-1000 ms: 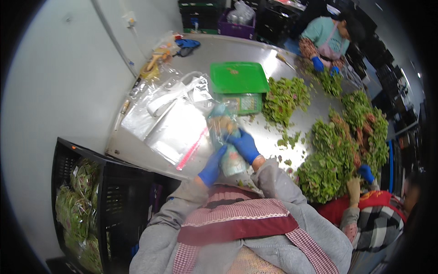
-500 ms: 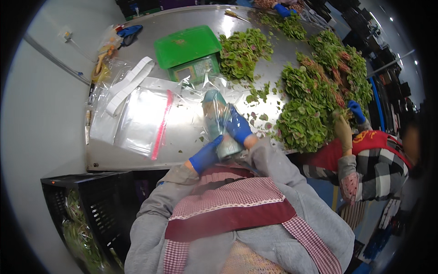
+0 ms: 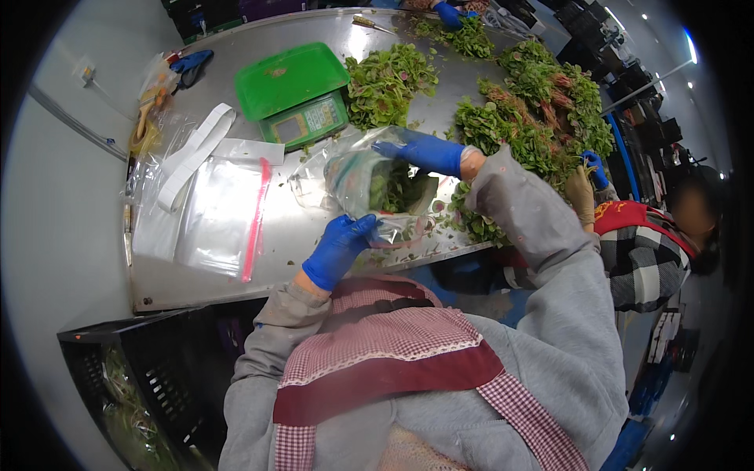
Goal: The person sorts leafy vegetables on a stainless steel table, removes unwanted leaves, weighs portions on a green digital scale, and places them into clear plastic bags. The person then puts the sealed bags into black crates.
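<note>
Over the near edge of the table, my gloved hands have a clear plastic bag (image 3: 314, 177) between them, with a translucent blue-green plastic tube (image 3: 345, 177) in it. The tube's wide mouth faces me. Green leaves (image 3: 386, 191) show in the opening; whether they lie inside or are seen through it I cannot tell. My left hand (image 3: 338, 250), in a blue glove, pinches the near lower rim of the bag. From the right, my right hand (image 3: 428, 151), also blue-gloved, reaches across the upper rim, its fingers closed together on the film and partly hidden.
A green scale (image 3: 294, 86) stands behind the bag. Beside it lie leafy bunches (image 3: 389, 78), with a larger heap (image 3: 503, 125) to the right. Flat clear bags (image 3: 224, 216) lie left. A co-worker's gloved hands (image 3: 585, 177) work at right; a black crate (image 3: 157, 385) stands lower left.
My right hand has risen from beside the tube to the bag's upper rim. The tube has turned its wide mouth toward me, and leaves now show in it. The left hand has shifted to the bag's rim.
</note>
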A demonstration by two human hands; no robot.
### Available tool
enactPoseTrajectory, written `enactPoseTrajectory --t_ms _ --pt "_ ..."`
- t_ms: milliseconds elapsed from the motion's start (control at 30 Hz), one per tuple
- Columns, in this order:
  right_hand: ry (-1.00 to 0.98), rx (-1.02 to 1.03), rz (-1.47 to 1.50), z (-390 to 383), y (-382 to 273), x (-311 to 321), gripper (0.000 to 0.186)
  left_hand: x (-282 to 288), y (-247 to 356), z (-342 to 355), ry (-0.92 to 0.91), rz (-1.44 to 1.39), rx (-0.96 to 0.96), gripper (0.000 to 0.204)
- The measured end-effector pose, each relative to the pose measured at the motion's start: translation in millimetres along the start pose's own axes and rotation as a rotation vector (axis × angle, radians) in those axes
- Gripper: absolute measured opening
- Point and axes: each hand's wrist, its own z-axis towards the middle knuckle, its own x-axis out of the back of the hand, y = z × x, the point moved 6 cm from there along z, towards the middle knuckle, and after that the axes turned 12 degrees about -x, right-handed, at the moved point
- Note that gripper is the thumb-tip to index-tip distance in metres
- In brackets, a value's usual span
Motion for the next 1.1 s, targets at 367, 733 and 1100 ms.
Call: enactPoseTrajectory --t_ms 367,733,1100 --pt "0.461 0.252 -0.770 -68.3 -58.4 43.8 0.058 -13.0 121.4 33.9 0.030 -0.063 -0.216 0.015" --pt "0.283 0.363 -0.913 13.0 -21.1 -58.2 0.029 6.9 76.1 21.7 0.167 -0.451 0.080 0.012" --pt "0.177 0.630 -0.739 19.5 -25.5 -73.7 0.024 0.4 83.5 30.8 -0.011 0.086 0.121 0.019"
